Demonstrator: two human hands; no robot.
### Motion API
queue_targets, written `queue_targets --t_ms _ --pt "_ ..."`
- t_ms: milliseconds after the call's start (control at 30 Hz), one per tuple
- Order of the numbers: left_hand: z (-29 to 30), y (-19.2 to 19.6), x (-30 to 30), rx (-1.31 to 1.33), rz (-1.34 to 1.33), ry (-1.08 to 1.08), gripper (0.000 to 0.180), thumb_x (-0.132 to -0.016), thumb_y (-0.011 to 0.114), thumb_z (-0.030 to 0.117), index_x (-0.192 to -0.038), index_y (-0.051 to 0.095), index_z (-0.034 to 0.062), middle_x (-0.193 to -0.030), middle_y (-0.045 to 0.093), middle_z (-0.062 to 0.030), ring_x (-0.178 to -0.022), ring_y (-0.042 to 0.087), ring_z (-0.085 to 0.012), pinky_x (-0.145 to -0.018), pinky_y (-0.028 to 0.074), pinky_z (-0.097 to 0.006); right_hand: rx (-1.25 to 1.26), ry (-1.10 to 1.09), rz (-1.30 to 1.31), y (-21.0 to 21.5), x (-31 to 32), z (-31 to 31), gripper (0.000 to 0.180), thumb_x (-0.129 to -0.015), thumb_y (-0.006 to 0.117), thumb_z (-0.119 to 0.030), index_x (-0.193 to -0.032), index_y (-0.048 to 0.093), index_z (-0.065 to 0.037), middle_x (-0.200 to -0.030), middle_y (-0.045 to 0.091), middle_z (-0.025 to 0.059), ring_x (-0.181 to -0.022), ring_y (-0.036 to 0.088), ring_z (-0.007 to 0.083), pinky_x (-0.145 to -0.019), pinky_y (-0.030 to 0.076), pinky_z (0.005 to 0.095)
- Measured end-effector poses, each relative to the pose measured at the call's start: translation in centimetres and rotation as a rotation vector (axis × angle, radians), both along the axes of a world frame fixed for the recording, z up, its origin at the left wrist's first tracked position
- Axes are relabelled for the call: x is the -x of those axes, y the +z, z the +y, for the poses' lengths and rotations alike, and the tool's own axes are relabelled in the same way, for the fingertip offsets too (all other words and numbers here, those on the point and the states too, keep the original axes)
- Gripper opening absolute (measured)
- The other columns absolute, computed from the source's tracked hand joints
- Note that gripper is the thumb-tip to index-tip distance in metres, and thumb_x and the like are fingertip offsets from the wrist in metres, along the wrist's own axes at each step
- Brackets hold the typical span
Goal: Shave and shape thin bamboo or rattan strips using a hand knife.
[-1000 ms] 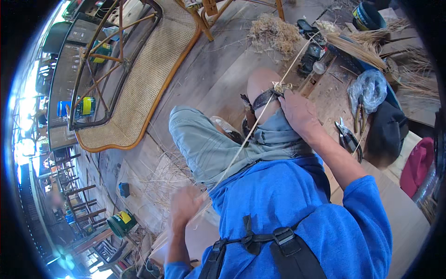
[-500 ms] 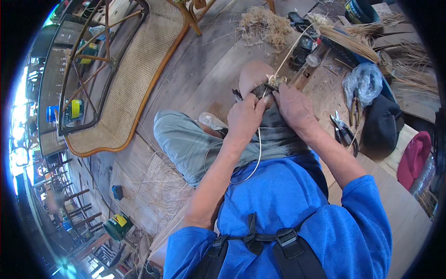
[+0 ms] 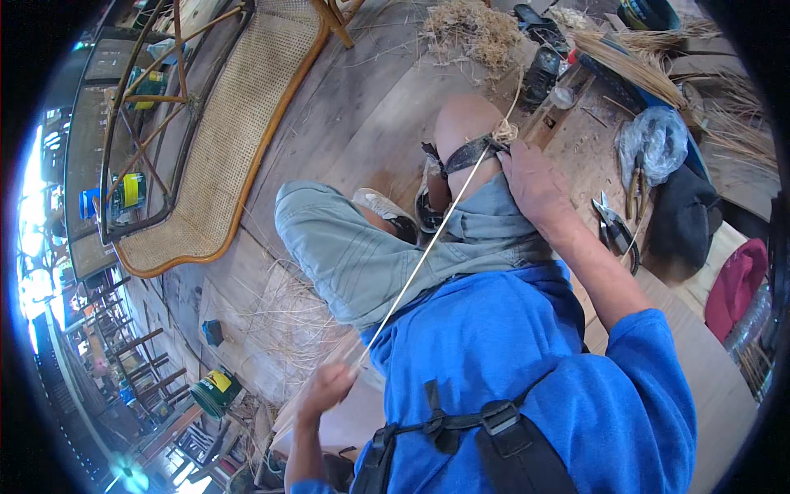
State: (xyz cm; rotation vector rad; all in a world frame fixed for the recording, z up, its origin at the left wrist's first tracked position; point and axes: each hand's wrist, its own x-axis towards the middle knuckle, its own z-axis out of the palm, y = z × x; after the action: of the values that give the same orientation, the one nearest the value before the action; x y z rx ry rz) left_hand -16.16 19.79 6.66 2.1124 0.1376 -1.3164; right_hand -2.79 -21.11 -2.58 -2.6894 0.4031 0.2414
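Pale strip (image 3: 428, 251) (taut), left hand (image 3: 333, 384) gripping, right hand (image 3: 533, 183) by knee (image 3: 467, 122)

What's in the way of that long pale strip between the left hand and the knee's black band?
Nothing I can see: the pale strip runs straight from the left hand, over the shirt and trousers, to the black band.

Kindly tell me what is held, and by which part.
The left hand holds the pale strip by its visible lower end; whether the right hand holds anything is unclear.

A thin pale strip (image 3: 424, 256) stretches taut across grey trousers (image 3: 329, 247).
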Motion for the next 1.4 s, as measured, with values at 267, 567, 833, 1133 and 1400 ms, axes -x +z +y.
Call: queue_targets --t_ms 267,567,833,1133,1400 --pt "2.6 1.7 3.9 0.035 0.14 0.341 0.031 -0.086 0.058 0.033 -0.079 0.059 0.0023 -0.067 0.056 -0.0042 -0.063 0.056 -0.0144 -0.059 0.046 -0.029 0.019 0.051 -0.097 -0.2 0.3 -0.4 0.03 -0.09 0.044 -0.031 -0.095 0.054 -0.003 -0.088 0.061 0.0201 -0.084 0.06 0.0373 -0.07 0.048 0.0461" --pt "-13.3 0.9 -8.5 -0.072 -0.612 0.088 0.032 -0.085 0.054 0.033 -0.09 0.06 0.0018 -0.085 0.062 -0.0171 -0.081 0.059 -0.0338 -0.073 0.045 -0.04 0.048 0.057 -0.014 0.8 0.7 0.5 0.029 -0.09 0.044 -0.031 -0.096 0.055 -0.004 -0.092 0.06 0.02 -0.085 0.06 0.0374 -0.071 0.048 0.0452" --pt "-25.8 -8.6 -17.0 0.117 -0.932 -0.148 0.037 -0.088 0.047 0.035 -0.077 0.058 0.0009 -0.075 0.06 -0.0219 -0.072 0.059 -0.0402 -0.061 0.045 -0.048 -0.035 0.049 0.019 0.4 0.1 1.1 0.03 -0.09 0.044 -0.031 -0.097 0.056 -0.004 -0.096 0.059 0.0205 -0.087 0.059 0.0374 -0.074 0.048 0.0454" --pt "-10.4 -2.6 -5.4 0.081 -0.268 -0.061 0.033 -0.088 0.048 0.025 -0.07 0.049 -0.0031 -0.059 0.045 -0.0193 -0.051 0.043 -0.0273 -0.051 0.036 -0.038 -0.028 0.012 -0.047 -0.9 0.0 -0.2 0.027 -0.09 0.046 -0.03 -0.091 0.055 -0.004 -0.087 0.061 0.0187 -0.081 0.06 0.0363 -0.069 0.048 0.0453" --pt "6.3 -2.0 7.6 -0.281 -0.039 0.32 0.036 -0.087 0.049 0.028 -0.062 0.05 0.0034 -0.05 0.043 -0.0007 -0.045 0.042 -0.0133 -0.045 0.036 -0.031 -0.017 -0.016 -0.086 -0.7 0.2 -0.4 0.028 -0.09 0.046 -0.03 -0.092 0.055 -0.004 -0.09 0.061 0.0193 -0.082 0.061 0.0364 -0.071 0.047 0.045"
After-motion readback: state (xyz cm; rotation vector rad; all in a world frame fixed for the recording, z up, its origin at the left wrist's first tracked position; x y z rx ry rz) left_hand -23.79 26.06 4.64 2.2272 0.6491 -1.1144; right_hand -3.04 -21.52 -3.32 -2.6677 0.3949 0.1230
